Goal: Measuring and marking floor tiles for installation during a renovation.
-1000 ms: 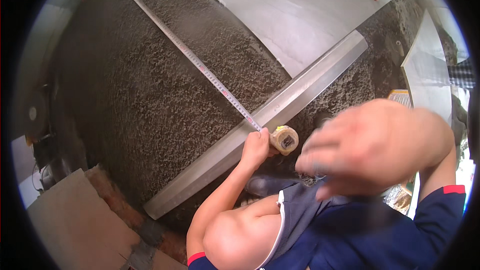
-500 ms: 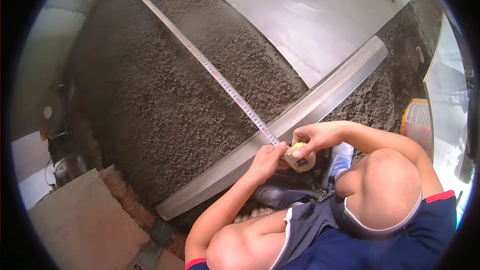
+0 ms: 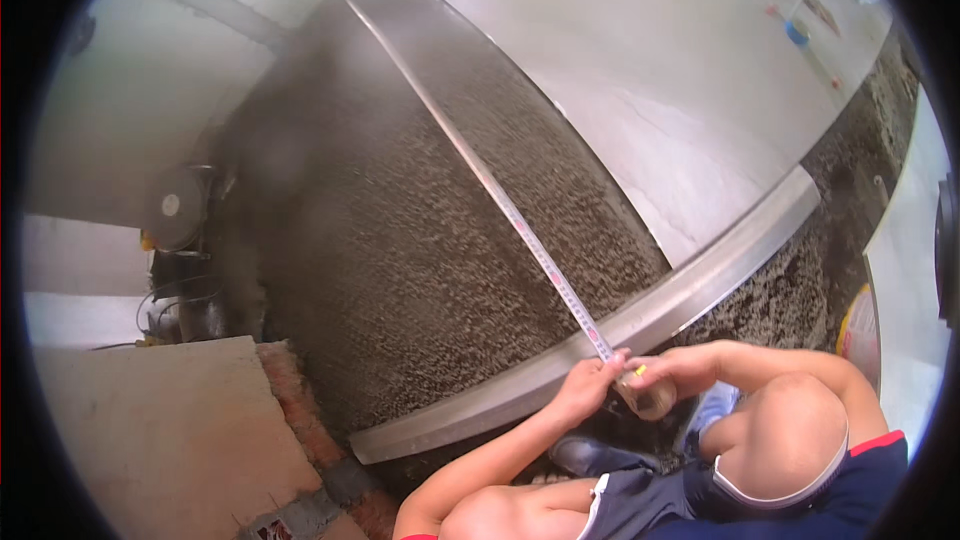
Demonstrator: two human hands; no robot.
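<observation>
A tape measure case (image 3: pixel 648 398) in translucent yellowish plastic is gripped by my right hand (image 3: pixel 678 368), its thumb on top. My left hand (image 3: pixel 590 390) pinches the white tape blade (image 3: pixel 545 260) just beside the case. The extended blade runs over a long aluminium straightedge (image 3: pixel 480 395) and across rough grey mortar (image 3: pixel 370 260) toward the back. The straightedge lies crosswise just in front of my hands and feet.
A large pale tile (image 3: pixel 620 50) borders the mortar at upper right. Machinery (image 3: pixel 182 210) with cables stands at left above a plastered brick ledge (image 3: pixel 160 430). White boards (image 3: pixel 905 230) and a yellow bag (image 3: pixel 857 325) are at right.
My right hand has come down from a blur onto the tape case. The view has shifted, showing more of the far area, with hands and tape lower and further right in it.
</observation>
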